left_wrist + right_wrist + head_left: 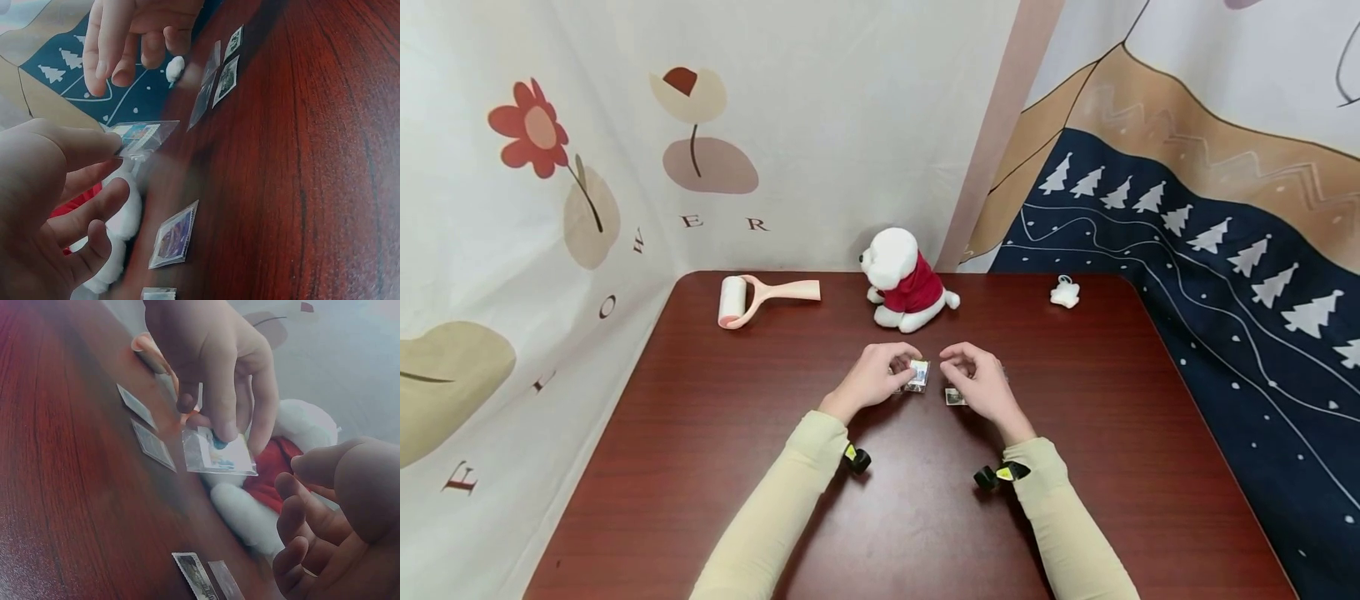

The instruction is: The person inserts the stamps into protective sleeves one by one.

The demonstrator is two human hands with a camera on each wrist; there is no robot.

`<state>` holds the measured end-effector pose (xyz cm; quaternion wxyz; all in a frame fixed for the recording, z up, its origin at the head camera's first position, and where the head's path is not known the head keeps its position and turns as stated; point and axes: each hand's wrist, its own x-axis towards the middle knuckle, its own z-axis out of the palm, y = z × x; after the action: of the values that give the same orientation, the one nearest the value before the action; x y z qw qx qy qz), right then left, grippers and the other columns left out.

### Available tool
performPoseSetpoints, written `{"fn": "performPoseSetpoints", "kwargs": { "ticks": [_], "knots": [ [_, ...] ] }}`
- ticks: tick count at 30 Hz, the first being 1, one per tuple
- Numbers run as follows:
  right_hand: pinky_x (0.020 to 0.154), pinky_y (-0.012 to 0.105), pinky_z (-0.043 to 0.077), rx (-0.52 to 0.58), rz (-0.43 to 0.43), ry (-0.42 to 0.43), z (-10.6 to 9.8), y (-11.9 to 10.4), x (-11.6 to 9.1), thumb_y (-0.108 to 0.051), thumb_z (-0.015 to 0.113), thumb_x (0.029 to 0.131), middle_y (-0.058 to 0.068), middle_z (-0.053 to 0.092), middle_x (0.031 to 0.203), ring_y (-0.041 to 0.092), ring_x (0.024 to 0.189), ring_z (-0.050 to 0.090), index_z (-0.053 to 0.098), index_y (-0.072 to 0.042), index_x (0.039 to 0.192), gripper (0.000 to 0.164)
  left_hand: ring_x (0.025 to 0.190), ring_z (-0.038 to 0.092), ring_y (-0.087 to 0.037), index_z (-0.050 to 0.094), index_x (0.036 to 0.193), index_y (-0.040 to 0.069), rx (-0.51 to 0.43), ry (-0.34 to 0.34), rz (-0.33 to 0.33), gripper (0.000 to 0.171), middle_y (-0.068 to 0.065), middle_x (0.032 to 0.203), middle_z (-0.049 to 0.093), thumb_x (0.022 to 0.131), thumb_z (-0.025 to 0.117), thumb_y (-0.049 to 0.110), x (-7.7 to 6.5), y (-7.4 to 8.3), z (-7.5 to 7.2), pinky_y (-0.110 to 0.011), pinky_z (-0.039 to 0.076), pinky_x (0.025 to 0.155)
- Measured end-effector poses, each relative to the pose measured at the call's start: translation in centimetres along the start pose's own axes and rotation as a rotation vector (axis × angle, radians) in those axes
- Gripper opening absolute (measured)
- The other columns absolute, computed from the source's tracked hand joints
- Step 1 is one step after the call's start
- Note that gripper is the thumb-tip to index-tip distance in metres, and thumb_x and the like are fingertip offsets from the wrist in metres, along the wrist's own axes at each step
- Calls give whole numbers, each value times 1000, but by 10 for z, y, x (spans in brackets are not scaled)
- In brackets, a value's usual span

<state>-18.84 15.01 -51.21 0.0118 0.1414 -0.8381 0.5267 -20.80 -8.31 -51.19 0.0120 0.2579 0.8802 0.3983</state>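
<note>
My left hand point(871, 377) pinches a small clear plastic sleeve point(147, 137) between thumb and fingers, above the table. Inside it is a small stamp-like picture point(231, 453) in white and blue. To its right hovers my right hand point(983, 385), fingers loosely bent and holding nothing. Below the right hand lies a dark stamp with a serrated edge point(195, 575), beside an apparently unfilled clear sleeve point(225, 580). The left wrist view shows two such stamps point(226, 81). Under the left hand lies a purple picture in a sleeve point(172, 240), with another flat piece point(159, 294) near it.
A white plush dog point(895, 258) in a red shirt sits behind the hands. A lint roller point(767, 293) lies at the back left of the brown table point(917, 517). A small white star-shaped item point(1064, 292) is at the back right. Printed curtains hang behind.
</note>
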Motion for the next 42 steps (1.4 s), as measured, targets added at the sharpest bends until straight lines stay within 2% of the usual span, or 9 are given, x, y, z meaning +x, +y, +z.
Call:
{"fn": "performPoseSetpoints", "kwargs": {
  "ticks": [7,15,24,32,36,42],
  "knots": [
    [62,26,51,-3,-10,1,0,1,-1,-10,71,99,9,78,96,16,73,66,73,-2,114,18,80,68,-11,77,115,7,44,-4,-12,20,-3,95,75,95,78,11,3,-5,5,-29,57,77],
    [61,26,51,-8,-10,5,0,2,-1,-11,72,99,8,77,94,17,72,66,74,-3,113,16,89,69,-15,79,115,11,207,-26,-18,22,-2,103,76,93,80,14,9,-7,10,-35,57,81],
    [62,25,51,-4,-5,8,-2,2,0,-10,72,98,9,77,93,16,71,65,74,-2,112,16,95,67,-16,79,112,17,396,-56,-68,20,3,106,72,94,81,25,11,-6,13,-37,57,80],
    [60,25,50,3,-2,3,-3,2,-1,-10,72,98,9,76,92,16,69,64,74,-2,111,15,108,64,-22,80,113,15,383,-83,-71,25,1,115,73,92,83,29,9,-7,14,-39,56,93],
    [60,25,51,2,3,2,-3,3,-2,-10,72,98,9,76,92,15,69,64,74,-2,111,15,106,63,-22,80,115,15,381,-115,-69,31,2,118,75,90,85,32,8,-7,13,-39,55,92],
    [61,26,51,-2,3,2,-3,3,-2,-11,72,99,8,76,92,17,70,64,75,-2,111,15,99,63,-24,79,116,16,440,-121,-42,34,2,111,76,89,86,36,8,-7,12,-41,54,86]
  ]
}}
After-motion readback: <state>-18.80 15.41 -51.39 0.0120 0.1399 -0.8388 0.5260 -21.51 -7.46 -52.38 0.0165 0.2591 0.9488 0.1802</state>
